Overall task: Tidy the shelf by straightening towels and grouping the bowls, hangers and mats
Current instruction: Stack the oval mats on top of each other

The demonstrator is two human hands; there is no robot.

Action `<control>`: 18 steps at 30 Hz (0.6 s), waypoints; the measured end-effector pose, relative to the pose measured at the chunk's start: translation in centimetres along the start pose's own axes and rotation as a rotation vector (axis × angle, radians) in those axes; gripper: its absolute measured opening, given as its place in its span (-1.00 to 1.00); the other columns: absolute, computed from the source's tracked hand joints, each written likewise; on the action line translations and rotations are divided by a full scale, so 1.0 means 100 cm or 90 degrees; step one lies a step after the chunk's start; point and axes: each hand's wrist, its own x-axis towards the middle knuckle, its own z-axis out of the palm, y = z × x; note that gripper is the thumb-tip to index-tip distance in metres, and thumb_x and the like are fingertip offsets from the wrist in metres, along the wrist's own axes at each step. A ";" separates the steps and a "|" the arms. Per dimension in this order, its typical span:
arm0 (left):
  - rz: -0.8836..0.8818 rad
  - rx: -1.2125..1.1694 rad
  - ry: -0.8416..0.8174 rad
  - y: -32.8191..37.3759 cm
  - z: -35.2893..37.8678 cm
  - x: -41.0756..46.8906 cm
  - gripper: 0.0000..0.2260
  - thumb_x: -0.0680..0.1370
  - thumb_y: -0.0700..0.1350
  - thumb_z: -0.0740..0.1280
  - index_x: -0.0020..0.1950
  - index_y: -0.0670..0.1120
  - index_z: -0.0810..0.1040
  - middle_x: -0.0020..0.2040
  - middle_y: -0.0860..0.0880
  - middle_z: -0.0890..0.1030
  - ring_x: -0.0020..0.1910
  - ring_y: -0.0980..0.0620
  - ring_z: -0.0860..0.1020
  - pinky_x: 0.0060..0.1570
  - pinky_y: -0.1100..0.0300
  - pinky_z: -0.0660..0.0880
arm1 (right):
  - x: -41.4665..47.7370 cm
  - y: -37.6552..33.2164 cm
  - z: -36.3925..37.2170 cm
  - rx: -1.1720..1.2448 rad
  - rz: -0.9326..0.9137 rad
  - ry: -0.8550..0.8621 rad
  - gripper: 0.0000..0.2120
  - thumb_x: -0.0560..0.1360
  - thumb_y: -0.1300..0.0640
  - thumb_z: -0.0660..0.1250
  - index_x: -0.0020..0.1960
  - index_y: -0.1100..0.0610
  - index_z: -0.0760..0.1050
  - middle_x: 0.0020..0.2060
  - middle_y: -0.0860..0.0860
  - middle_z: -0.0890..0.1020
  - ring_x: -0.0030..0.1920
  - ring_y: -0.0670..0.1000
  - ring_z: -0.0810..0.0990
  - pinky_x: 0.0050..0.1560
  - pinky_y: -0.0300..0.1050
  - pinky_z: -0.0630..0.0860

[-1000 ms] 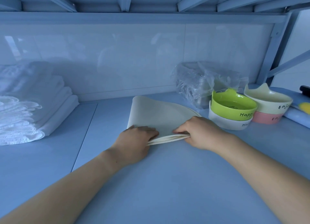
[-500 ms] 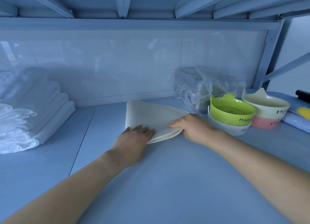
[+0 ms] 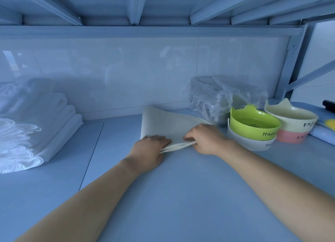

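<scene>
Blue shelf (image 3: 181, 196), cream mats (image 3: 168, 125) stacked mid-depth.
Left hand (image 3: 150, 149) lies flat on their near-left corner; right hand (image 3: 204, 140) pinches the near edge, which runs left-right between both; bowls (image 3: 253, 125) stand just right.

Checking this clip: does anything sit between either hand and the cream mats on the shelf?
Nothing visible does. The left hand lies flat on the stack of thin cream mats, and the right hand pinches its near edge. The green cat-eared bowl stands off to the right, not in between.
</scene>
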 end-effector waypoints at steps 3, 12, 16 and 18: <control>0.019 -0.049 0.088 -0.006 0.004 -0.005 -0.62 0.49 0.21 0.17 0.26 0.17 0.47 0.20 0.19 0.52 0.20 0.06 0.47 0.00 0.20 0.43 | -0.004 0.003 0.001 0.005 -0.023 -0.037 -0.66 0.38 0.16 0.26 0.13 -0.02 0.52 0.10 -0.02 0.61 0.13 0.11 0.54 0.05 0.01 0.52; 0.050 -0.114 0.085 -0.004 0.005 -0.002 -0.63 0.44 0.09 0.07 0.12 0.15 0.57 0.09 0.04 0.58 0.17 0.08 0.46 0.10 0.02 0.46 | -0.018 0.001 -0.010 0.011 0.072 -0.132 -0.52 0.43 0.34 0.20 0.28 0.00 0.48 0.20 0.10 0.52 0.19 0.14 0.51 0.13 -0.03 0.51; 0.043 0.030 0.055 0.005 -0.001 -0.001 -0.65 0.58 -0.10 0.10 0.34 0.13 0.40 0.22 0.08 0.50 0.22 0.01 0.44 0.12 0.16 0.37 | -0.014 0.003 0.001 -0.020 0.053 -0.053 -0.65 0.35 0.38 0.19 0.04 0.13 0.56 -0.01 0.13 0.61 0.02 0.19 0.57 -0.02 0.00 0.56; 0.024 0.098 0.059 0.008 0.000 -0.001 -0.63 0.58 -0.18 0.10 0.36 0.09 0.35 0.22 0.04 0.49 0.19 -0.03 0.47 0.02 0.18 0.39 | -0.012 0.002 0.003 -0.028 0.056 -0.034 -0.64 0.34 0.38 0.19 0.03 0.11 0.57 -0.03 0.12 0.62 -0.01 0.18 0.58 -0.05 -0.04 0.57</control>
